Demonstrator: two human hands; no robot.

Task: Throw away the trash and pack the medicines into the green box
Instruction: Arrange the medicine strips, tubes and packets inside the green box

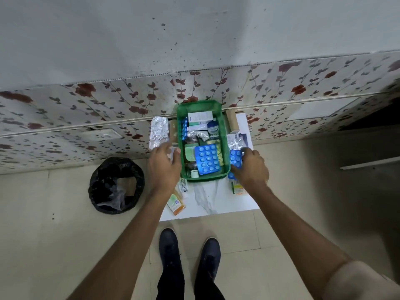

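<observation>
The green box [225,135] stands on a small white table [216,200], filled with several medicine packs, tubes and a blue blister strip [207,159]. My right hand [252,167] is just right of the box, shut on another blue blister strip [235,158]. My left hand [165,167] rests at the box's left side, fingers curled on something silvery; what it is stays unclear. A silver foil strip [159,132] lies beyond that hand. An orange box [175,203] and a white tube [183,186] lie near the table's front left.
A bin lined with a black bag [115,185] sits on the floor left of the table. A cardboard roll [232,122] and silver blister packs [237,141] lie right of the box. A flowered wall runs behind. My shoes [188,252] stand before the table.
</observation>
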